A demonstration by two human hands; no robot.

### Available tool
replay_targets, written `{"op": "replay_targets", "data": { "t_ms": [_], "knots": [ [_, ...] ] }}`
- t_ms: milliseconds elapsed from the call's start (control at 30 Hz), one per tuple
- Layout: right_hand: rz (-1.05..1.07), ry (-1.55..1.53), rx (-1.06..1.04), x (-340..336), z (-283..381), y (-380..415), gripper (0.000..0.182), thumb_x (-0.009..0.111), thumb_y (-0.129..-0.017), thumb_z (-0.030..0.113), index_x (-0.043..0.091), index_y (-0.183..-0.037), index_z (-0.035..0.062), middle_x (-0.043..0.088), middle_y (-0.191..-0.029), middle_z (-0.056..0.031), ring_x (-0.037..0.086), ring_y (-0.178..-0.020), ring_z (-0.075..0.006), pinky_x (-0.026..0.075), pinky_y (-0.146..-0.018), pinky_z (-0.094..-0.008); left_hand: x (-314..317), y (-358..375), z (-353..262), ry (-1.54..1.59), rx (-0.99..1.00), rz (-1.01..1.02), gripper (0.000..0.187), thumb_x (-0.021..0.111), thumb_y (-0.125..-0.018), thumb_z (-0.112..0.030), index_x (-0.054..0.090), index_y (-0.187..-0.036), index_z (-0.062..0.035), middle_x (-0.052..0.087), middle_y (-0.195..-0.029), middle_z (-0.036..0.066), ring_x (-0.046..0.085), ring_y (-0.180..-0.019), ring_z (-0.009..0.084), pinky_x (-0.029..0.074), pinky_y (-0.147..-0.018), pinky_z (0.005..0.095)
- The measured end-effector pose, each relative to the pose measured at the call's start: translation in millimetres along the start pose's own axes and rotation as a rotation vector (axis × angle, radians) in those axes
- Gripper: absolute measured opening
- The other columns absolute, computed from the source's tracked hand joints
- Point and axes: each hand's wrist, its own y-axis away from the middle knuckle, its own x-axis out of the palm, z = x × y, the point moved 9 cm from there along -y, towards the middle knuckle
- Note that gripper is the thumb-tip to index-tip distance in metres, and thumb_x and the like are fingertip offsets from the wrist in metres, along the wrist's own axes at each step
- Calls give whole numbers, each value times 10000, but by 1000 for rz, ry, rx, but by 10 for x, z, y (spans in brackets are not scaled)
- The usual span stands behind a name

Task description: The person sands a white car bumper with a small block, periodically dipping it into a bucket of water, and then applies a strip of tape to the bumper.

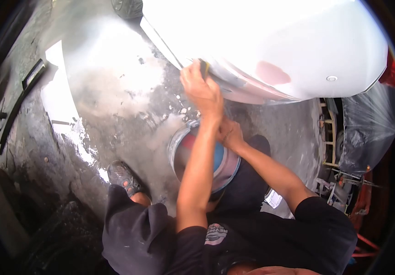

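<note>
My left hand (203, 89) is closed on a small dark block with a yellow edge (204, 68), held against the lower edge of a white car body panel (298, 41). Pinkish-grey patches (273, 73) show on the panel near its bottom edge. Just below the left wrist, my right hand (230, 134) has its fingers curled. The left forearm partly hides it, so I cannot see what it holds, if anything. A round bucket (174, 146) with blue and red in it stands beneath my hands, partly covered by the left forearm.
The wet, stained concrete floor (138, 114) has a bright white strip (60, 91) at left. A dark curved trim piece (19, 107) lies further left. A red tail light (391, 71), plastic sheeting (371, 123) and a wooden frame (329, 130) are at right. My sandalled foot (124, 178) is near the bucket.
</note>
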Motion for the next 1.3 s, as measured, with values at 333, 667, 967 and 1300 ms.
{"op": "replay_targets", "data": {
  "t_ms": [333, 667, 967, 1300],
  "knots": [
    [6, 61, 40, -46, 53, -25, 331, 661, -909, 156, 684, -1232, 87, 755, -1104, -216, 724, -931, -477, 590, -825, -547, -122, -575, 487, 103, -222, 22, 221, 593, -967, 26, 703, -1134, 121, 662, -949, 166, 669, -880, 327, 535, -806, 470],
    [77, 80, 28, 85, -58, 45, 354, 669, -912, 193, 698, -1252, 100, 759, -1099, -209, 724, -972, -464, 586, -850, -564, 85, 229, 172, 234, -341, -119, 238, 612, -1001, -74, 627, -944, 156, 608, -796, 226, 664, -757, 334, 540, -708, 474],
    [25, 33, 41, 33, 15, -17, 342, 666, -914, 175, 692, -1248, 106, 760, -1102, -213, 721, -948, -478, 584, -832, -575, 150, -112, 516, 469, -629, -21, 162, 612, -993, -28, 613, -901, 105, 673, -809, 132, 638, -594, 186, 550, -500, 339],
    [79, 101, 111, 109, -81, -41, 367, 659, -898, 192, 682, -1253, 101, 759, -1067, -210, 724, -945, -472, 582, -825, -587, 106, -16, 438, 530, -708, -65, 120, 604, -1001, 3, 660, -990, 108, 682, -838, 121, 651, -712, 181, 554, -579, 350]
  ]
}}
